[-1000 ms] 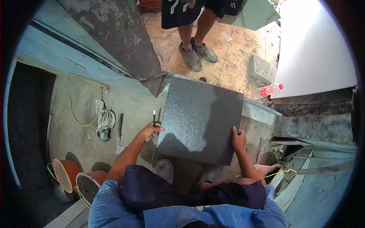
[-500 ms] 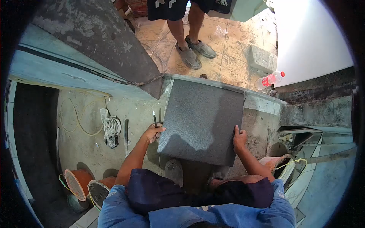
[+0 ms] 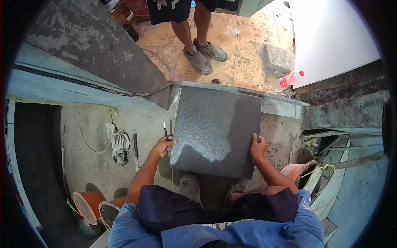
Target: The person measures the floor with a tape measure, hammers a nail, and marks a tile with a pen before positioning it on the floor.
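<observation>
A large square dark grey tile [image 3: 215, 128] lies in front of me, its far edge along the pale sill strip [image 3: 281, 108]. My left hand [image 3: 164, 146] grips the tile's left edge, thumb on top. A dark pen-like stick with a white tip [image 3: 165, 126] pokes up from that same hand. On the tile's right edge is my right hand [image 3: 258, 147], thumb up and the other fingers curled at the side. The undersides of the tile and the fingertips beneath it are hidden.
Another person [image 3: 198, 53] stands beyond the sill. A plastic bottle [image 3: 288, 81] and a concrete block [image 3: 279, 57] are at the far right. On the left lie a cloth-wrapped tool [image 3: 119, 144] and a hose [image 3: 84, 134]. Buckets [image 3: 87, 205] stand near both my sides.
The whole view has shifted slightly, scenery moving left. My right hand sits a little higher along the tile's edge, its fingers more extended. Both hands stay at the tile.
</observation>
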{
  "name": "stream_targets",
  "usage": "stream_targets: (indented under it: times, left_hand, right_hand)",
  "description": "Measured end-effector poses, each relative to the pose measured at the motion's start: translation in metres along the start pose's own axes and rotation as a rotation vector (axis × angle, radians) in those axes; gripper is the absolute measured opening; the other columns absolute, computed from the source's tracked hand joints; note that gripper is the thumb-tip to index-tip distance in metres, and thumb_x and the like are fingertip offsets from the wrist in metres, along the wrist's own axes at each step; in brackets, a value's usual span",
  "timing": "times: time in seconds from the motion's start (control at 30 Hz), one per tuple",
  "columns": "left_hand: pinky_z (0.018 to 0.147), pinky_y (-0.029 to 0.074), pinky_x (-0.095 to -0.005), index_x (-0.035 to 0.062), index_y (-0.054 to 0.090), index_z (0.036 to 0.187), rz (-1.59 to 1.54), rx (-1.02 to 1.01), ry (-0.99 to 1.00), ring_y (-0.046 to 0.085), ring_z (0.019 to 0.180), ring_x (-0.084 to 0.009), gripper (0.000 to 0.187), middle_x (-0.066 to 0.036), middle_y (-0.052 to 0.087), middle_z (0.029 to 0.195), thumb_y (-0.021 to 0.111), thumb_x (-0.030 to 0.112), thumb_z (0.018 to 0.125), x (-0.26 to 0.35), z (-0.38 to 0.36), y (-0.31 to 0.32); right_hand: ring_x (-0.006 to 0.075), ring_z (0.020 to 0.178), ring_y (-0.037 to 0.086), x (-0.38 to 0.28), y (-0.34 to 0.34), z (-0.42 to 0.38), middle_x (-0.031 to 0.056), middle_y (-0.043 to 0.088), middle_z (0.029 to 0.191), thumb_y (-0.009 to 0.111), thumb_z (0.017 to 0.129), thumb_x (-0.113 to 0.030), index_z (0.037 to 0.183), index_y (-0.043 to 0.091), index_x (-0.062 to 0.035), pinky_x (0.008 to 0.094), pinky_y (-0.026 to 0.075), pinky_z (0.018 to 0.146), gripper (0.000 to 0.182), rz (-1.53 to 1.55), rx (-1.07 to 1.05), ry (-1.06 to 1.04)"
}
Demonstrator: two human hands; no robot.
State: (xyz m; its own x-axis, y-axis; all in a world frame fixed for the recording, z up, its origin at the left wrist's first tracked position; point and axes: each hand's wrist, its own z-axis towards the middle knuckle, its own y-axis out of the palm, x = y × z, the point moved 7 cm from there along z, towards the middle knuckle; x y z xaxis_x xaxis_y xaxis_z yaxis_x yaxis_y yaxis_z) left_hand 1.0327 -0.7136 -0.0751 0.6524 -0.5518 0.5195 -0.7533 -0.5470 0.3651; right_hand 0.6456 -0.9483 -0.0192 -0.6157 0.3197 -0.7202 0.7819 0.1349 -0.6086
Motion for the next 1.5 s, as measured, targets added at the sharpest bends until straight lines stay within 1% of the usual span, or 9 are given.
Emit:
stream_targets:
  times: [0.27,0.37,0.43,0.57,0.87,1.03,1.13,1.33,1.5]
  left_hand:
    - [0.042,0.03,-0.02,0.0137,0.061,0.078,-0.035,0.022,0.021,0.042,0.046,-0.0043,0.014,0.005,0.059,0.068,0.073,0.008,0.072,0.004,-0.003,-0.002]
    - [0.047,0.037,-0.0213,0.0126,0.061,0.079,-0.033,-0.016,-0.006,0.05,0.054,-0.0056,0.014,0.003,0.061,0.072,0.072,0.006,0.072,0.001,-0.001,-0.002]
    - [0.056,0.045,-0.0244,0.012,0.061,0.082,-0.081,-0.001,0.004,0.057,0.064,-0.0091,0.016,0.001,0.063,0.078,0.071,0.005,0.073,-0.003,0.002,0.005]
    - [0.065,0.048,-0.0268,0.0115,0.06,0.087,-0.071,-0.015,0.015,0.061,0.073,-0.012,0.018,-0.001,0.063,0.082,0.07,0.004,0.074,-0.002,-0.003,0.016]
    - [0.061,0.043,-0.0246,0.011,0.05,0.073,-0.073,0.158,0.334,0.052,0.067,-0.0081,0.024,0.002,0.055,0.072,0.071,0.0,0.072,0.002,-0.013,0.012]
    - [0.05,0.032,-0.021,0.0124,0.047,0.067,0.115,0.411,0.423,0.038,0.055,-0.0038,0.027,0.007,0.044,0.062,0.073,0.008,0.075,0.009,-0.025,0.003]
    - [0.048,0.029,-0.0199,0.0131,0.046,0.065,0.183,0.454,0.513,0.034,0.053,-0.0024,0.028,0.009,0.041,0.06,0.072,0.012,0.076,0.016,-0.031,0.007]
    - [0.047,0.027,-0.0208,0.0135,0.043,0.063,0.214,0.502,0.561,0.033,0.052,-0.0023,0.032,0.009,0.039,0.058,0.072,0.014,0.077,0.022,-0.036,0.007]
    - [0.046,0.028,-0.0208,0.0134,0.043,0.063,0.218,0.522,0.567,0.033,0.051,-0.0027,0.033,0.008,0.04,0.058,0.073,0.015,0.076,0.032,-0.032,0.013]
  right_hand:
    - [0.0231,0.072,0.055,0.019,0.006,0.0,0.0135,0.057,0.075,0.054,0.088,-0.04,0.086,0.056,0.0026,0.0361,0.043,0.069,0.043,0.015,0.045,-0.094]
    - [0.0227,0.071,0.054,0.023,0.004,-0.004,0.013,0.056,0.074,0.052,0.089,-0.039,0.084,0.054,0.0025,0.0358,0.043,0.068,0.042,0.02,0.066,-0.057]
    - [0.0221,0.073,0.053,0.023,0.003,-0.007,0.0135,0.056,0.078,0.049,0.091,-0.039,0.083,0.053,0.002,0.0358,0.042,0.068,0.042,-0.065,0.024,-0.041]
    - [0.0217,0.071,0.051,0.024,0.004,-0.009,0.013,0.054,0.076,0.045,0.093,-0.038,0.081,0.051,0.0013,0.0356,0.041,0.067,0.041,-0.045,0.018,-0.011]
    - [0.0221,0.069,0.045,0.025,0.006,-0.005,0.0133,0.047,0.074,0.04,0.095,-0.037,0.076,0.047,0.0013,0.037,0.039,0.067,0.043,-0.034,0.01,-0.064]
    - [0.0234,0.065,0.045,0.012,0.007,-0.016,0.0131,0.047,0.069,0.039,0.096,-0.036,0.078,0.048,0.0024,0.037,0.039,0.065,0.043,-0.038,0.006,-0.094]
    - [0.0217,0.065,0.046,0.006,0.006,-0.015,0.0118,0.048,0.067,0.04,0.095,-0.036,0.079,0.049,0.0024,0.036,0.039,0.064,0.043,-0.079,0.056,-0.144]
    - [0.0214,0.066,0.047,-0.006,0.008,-0.005,0.0119,0.051,0.07,0.04,0.095,-0.036,0.079,0.05,0.0016,0.0356,0.039,0.064,0.042,0.046,0.008,-0.13]
    - [0.0223,0.067,0.048,0.002,0.011,-0.001,0.0131,0.051,0.071,0.041,0.095,-0.037,0.082,0.051,0.0014,0.0358,0.04,0.065,0.042,-0.022,-0.017,-0.125]
